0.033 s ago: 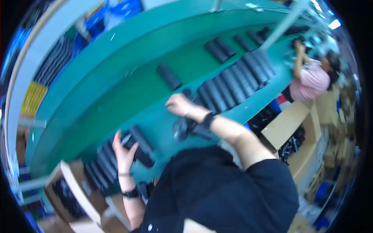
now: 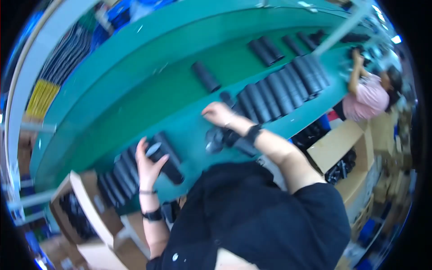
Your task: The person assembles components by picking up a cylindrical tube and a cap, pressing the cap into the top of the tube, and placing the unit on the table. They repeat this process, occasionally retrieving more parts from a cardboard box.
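My left hand [image 2: 148, 165] is beside a short black cylinder [image 2: 172, 173] at the near left of the green bench. Thumb and fingers are spread around its pale round end, and I see no firm grip. Another black cylinder [image 2: 166, 146] lies just behind it. My right hand [image 2: 218, 114] hovers over the middle of the bench, fingers curled together; anything in them is hidden and blurred. Close by it is a small dark piece [image 2: 226, 97]. Under my right wrist lies a dark, shiny part [image 2: 214, 138], partly covered by the arm.
Black cylinders stand in a row [image 2: 274, 92] at right and another [image 2: 118, 177] at left. One lone cylinder [image 2: 206, 77] lies farther back. Open cardboard boxes flank me, left [image 2: 92, 209] and right [image 2: 335, 144]. A co-worker in pink [image 2: 366, 96] works at far right.
The whole view has shifted slightly, moving the bench and both hands a little to the right in the picture. Neither hand has visibly taken or let go of anything.
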A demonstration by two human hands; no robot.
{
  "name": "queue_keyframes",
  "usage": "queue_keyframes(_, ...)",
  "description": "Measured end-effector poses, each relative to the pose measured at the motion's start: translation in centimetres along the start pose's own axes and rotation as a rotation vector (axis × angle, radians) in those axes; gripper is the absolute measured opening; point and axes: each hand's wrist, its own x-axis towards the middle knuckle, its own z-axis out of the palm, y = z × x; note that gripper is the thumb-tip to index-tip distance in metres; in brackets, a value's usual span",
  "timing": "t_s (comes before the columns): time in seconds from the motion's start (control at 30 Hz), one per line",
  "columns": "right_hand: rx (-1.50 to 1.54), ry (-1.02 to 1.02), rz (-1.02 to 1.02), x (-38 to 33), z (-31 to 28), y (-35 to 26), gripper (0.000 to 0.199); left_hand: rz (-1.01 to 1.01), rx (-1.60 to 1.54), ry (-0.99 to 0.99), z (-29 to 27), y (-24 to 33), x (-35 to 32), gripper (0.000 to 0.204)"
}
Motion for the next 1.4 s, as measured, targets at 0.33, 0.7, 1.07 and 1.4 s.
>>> queue_keyframes(0.33, -0.396, -0.421, 0.074, -7.4, 2.3, -4.1, 0.055, 0.025, -0.352, -0.213, 8.1, -0.8, -3.8, 0.070)
queue_keyframes(0.7, 0.554, -0.449, 0.068, -6.1, 0.0, -12.9, 0.039, 0.262, -0.071, -0.047, 8.7, -2.7, -4.8, 0.045)
queue_keyframes(1.07, 0.043, -0.466, -0.226, -7.0, 0.2, -13.9, 0.019, 0.282, 0.009, -0.157, 7.6, -0.7, -5.5, 0.038)
queue_keyframes(1.4, 0.066, -0.444, -0.201, -7.7, 0.8, -14.1, 0.014, 0.308, 0.001, -0.195, 7.7, -0.9, -5.5, 0.033)
